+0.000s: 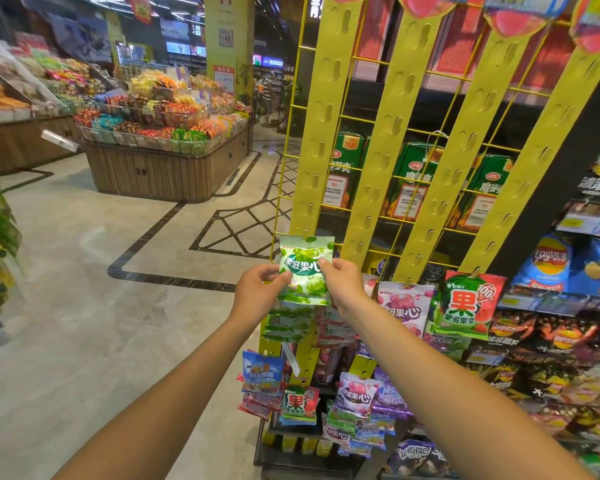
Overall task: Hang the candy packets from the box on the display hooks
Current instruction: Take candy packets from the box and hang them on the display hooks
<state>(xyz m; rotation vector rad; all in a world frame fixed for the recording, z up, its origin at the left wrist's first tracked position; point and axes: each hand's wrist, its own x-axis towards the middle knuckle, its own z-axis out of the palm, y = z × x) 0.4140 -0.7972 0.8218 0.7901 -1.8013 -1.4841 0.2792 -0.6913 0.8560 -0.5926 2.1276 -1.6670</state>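
Observation:
A green candy packet is held flat against the leftmost yellow hanging strip, its top edge at one of the strip's small hooks. My left hand pinches its lower left side. My right hand pinches its right edge with thumb and fingers. Below it several green packets hang on the same strip. A purple packet and a watermelon packet hang on the strips to the right. No box is in view.
Three more yellow hook strips lean on a yellow wire grid, mostly bare above. Chip bags fill shelves at right. More candy packets hang low down. A wooden sweets island stands across the open tiled floor at left.

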